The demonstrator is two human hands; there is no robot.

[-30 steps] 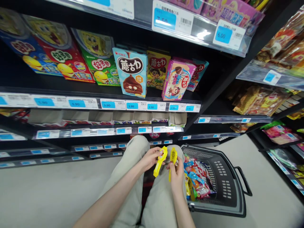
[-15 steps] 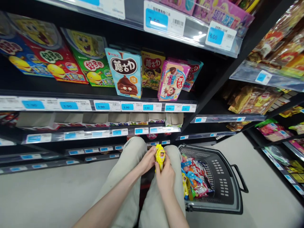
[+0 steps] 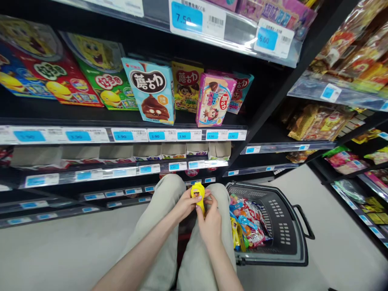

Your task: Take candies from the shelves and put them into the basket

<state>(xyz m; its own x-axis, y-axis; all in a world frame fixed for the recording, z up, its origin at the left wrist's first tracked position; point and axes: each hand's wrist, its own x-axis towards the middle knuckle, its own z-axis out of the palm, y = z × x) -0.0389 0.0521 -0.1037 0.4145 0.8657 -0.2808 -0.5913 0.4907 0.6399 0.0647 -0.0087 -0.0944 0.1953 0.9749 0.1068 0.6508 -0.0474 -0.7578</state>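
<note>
Between my knees, both hands meet around a bright yellow watch-shaped toy [image 3: 197, 190] with a small picture on its round face. My left hand [image 3: 187, 203] is closed on its round end, thumb across the edge. Lower down, my right hand [image 3: 209, 216] pinches the strap part with thumb and fingers. Only one yellow face shows clearly; whether a second piece lies behind it is hidden. To the right of my leg stands a dark grey shopping basket [image 3: 285, 226]. It holds similar blue watch-shaped pieces [image 3: 246, 221], yellow pieces [image 3: 237, 234] and red-and-white packets [image 3: 256, 231].
Black shelves in front carry a light-blue snack box [image 3: 151, 91], a pink box [image 3: 214, 99] and a green box [image 3: 101, 72]. Below them is a row of open grey cartons [image 3: 147, 151]. Bagged snacks [image 3: 315, 123] fill the shelves at right. The basket's handle [image 3: 304, 222] sticks out rightward.
One second ago each hand held a separate yellow piece, apart. My hands have come together, and the pieces with them. The round face now sits slightly further left, tilted toward my left hand.
</note>
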